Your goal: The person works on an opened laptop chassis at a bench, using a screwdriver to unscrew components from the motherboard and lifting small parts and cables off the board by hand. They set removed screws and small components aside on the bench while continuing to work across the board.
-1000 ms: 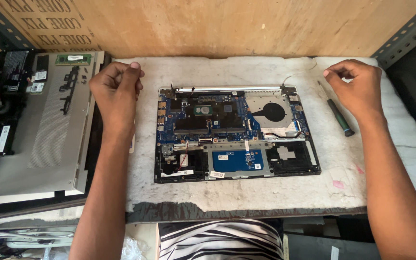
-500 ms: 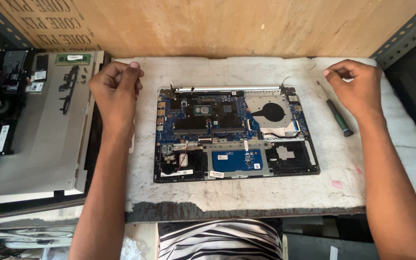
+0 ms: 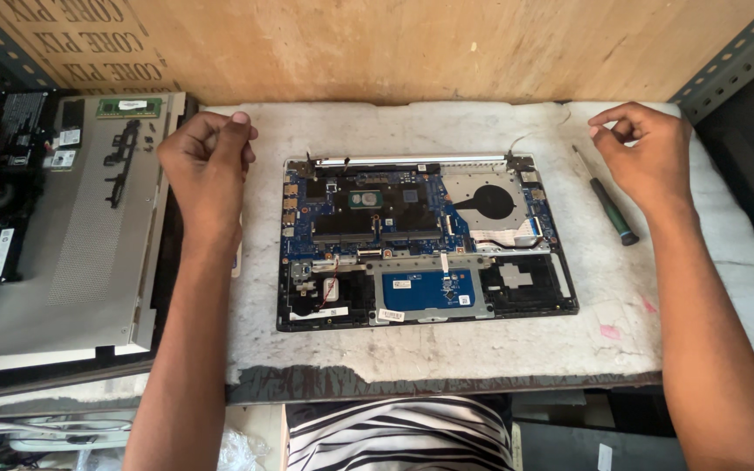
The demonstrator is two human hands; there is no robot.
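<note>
An opened laptop base (image 3: 429, 240) lies in the middle of the white worktop (image 3: 447, 349), showing its blue circuit board, fan and trackpad board. My left hand (image 3: 207, 166) hovers left of it, over the worktop's left edge, fingers curled shut with the thumb against the fingertips. Nothing shows in it. My right hand (image 3: 643, 157) is at the far right of the laptop, thumb and forefinger pinched together, the other fingers curled. A thin screwdriver with a dark green handle (image 3: 608, 205) lies on the worktop just under and left of that hand, untouched.
A grey laptop bottom cover (image 3: 71, 253) lies on the left with a black bracket (image 3: 122, 157) and a green memory stick (image 3: 128, 106) on it. Black parts (image 3: 10, 157) sit at the far left. A wooden board (image 3: 394, 44) backs the bench, and metal shelf posts (image 3: 726, 61) stand on the right.
</note>
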